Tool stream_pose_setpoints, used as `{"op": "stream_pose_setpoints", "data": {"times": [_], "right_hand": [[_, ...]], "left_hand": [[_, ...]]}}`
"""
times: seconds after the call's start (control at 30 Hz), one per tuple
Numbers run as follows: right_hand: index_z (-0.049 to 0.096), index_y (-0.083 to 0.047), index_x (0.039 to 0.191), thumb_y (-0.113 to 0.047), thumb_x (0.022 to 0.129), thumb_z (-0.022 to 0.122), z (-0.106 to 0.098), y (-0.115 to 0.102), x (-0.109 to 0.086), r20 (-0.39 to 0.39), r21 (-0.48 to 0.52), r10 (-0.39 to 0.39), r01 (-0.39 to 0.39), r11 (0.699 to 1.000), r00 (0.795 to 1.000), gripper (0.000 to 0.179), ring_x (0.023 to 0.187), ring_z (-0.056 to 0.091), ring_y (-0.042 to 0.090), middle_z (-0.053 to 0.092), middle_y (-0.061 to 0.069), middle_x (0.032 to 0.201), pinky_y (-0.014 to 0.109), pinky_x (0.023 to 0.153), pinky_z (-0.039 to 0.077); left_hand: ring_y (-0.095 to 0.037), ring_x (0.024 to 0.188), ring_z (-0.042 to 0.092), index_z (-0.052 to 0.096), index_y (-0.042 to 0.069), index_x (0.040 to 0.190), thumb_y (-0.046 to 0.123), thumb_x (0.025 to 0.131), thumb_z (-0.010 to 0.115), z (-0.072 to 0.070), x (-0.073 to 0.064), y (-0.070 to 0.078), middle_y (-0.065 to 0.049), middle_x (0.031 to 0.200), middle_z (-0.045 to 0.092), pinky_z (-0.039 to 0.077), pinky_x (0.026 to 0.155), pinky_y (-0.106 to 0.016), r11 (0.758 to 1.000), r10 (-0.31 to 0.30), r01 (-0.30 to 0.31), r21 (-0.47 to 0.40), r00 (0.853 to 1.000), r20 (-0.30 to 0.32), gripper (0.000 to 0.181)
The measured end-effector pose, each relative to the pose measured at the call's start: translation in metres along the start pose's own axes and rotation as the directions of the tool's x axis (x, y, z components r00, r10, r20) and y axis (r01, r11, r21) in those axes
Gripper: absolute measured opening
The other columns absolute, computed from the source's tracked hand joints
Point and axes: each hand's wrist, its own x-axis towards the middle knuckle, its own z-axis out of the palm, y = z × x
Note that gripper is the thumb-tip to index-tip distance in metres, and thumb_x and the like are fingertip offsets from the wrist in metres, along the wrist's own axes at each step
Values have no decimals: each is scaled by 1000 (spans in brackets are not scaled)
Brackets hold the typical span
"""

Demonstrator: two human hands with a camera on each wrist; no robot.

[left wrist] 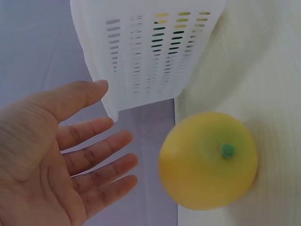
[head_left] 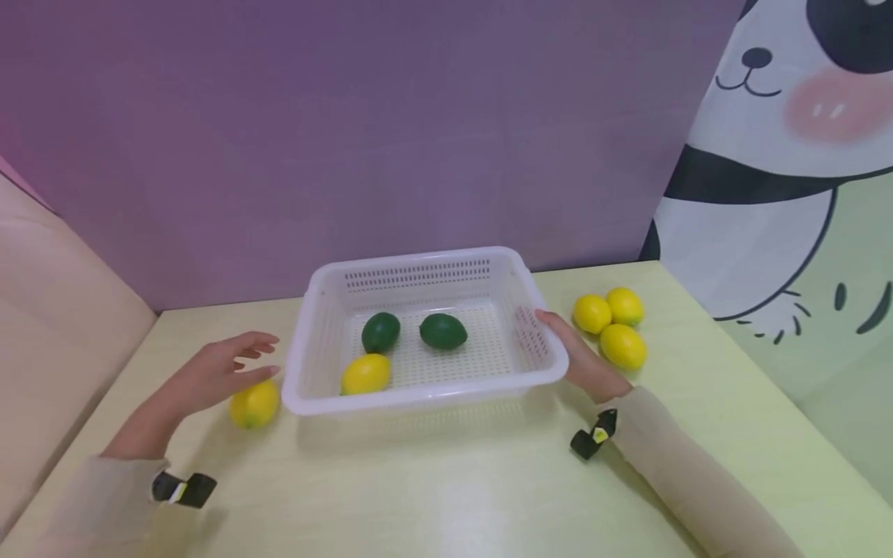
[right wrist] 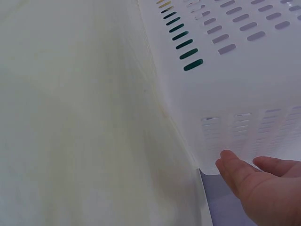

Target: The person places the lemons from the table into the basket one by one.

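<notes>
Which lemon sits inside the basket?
The lemon in the near-left corner of the white basket, in front of both green fruits; the other four lemons lie outside, on the table.

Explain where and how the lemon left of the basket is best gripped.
Probably round its middle, from above and slightly left. The lemon lies on its side, green tip turned towards the wearer, so the left hand could close its fingers across the rounded flanks. The basket stands close on the lemon's right, so coming from that side looks tighter.
</notes>
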Motion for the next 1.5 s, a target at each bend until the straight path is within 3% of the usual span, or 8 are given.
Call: {"op": "stream_pose_setpoints", "data": {"times": [0.4, 0.73, 1.13, 1.3, 1.5], "right_hand": [[5, -7, 150, -40, 103, 17, -1, 0, 0, -11, -30, 6, -7, 1000, 1000, 59, 106, 52, 24, 50, 5, 121, 38, 90, 49], [7, -9, 151, -40, 103, 17, -2, 1, 0, -24, -41, 9, -10, 999, 1000, 58, 108, 49, 28, 44, 13, 128, 39, 91, 48], [6, -7, 150, -40, 103, 19, -1, 1, -1, -27, -12, 17, -17, 1000, 999, 59, 103, 54, 22, 53, 4, 119, 36, 88, 51], [6, -7, 150, -40, 102, 19, -2, 1, 0, -13, -14, 5, -5, 1000, 1000, 59, 103, 54, 22, 53, 3, 119, 35, 87, 51], [6, -7, 150, -40, 102, 20, -3, 2, 0, -10, -23, 5, -5, 1000, 1000, 60, 102, 54, 22, 52, 5, 120, 35, 86, 51]], "left_hand": [[-47, 111, 48, 50, -6, 127, 26, 90, 65, 8, -9, -15, -28, 127, 52, 46, 86, -60, 998, -57, 56, 27, 998, 34, 51], [-51, 110, 47, 52, -6, 124, 26, 85, 69, 16, -12, -26, -31, 126, 50, 46, 81, -61, 997, -70, 68, 34, 996, 61, 53], [-42, 107, 52, 50, -6, 127, 31, 86, 68, 20, -16, -26, -30, 127, 51, 47, 85, -57, 992, -128, 128, 15, 980, 153, 58], [-28, 95, 53, 47, -4, 129, 30, 87, 66, 22, -16, -26, -17, 111, 58, 48, 78, -43, 989, -131, 143, -48, 973, 189, 57], [-17, 80, 47, 48, 3, 130, 30, 87, 67, 25, -14, -26, -3, 91, 55, 42, 68, -32, 984, -117, 143, -109, 969, 217, 54]]}}
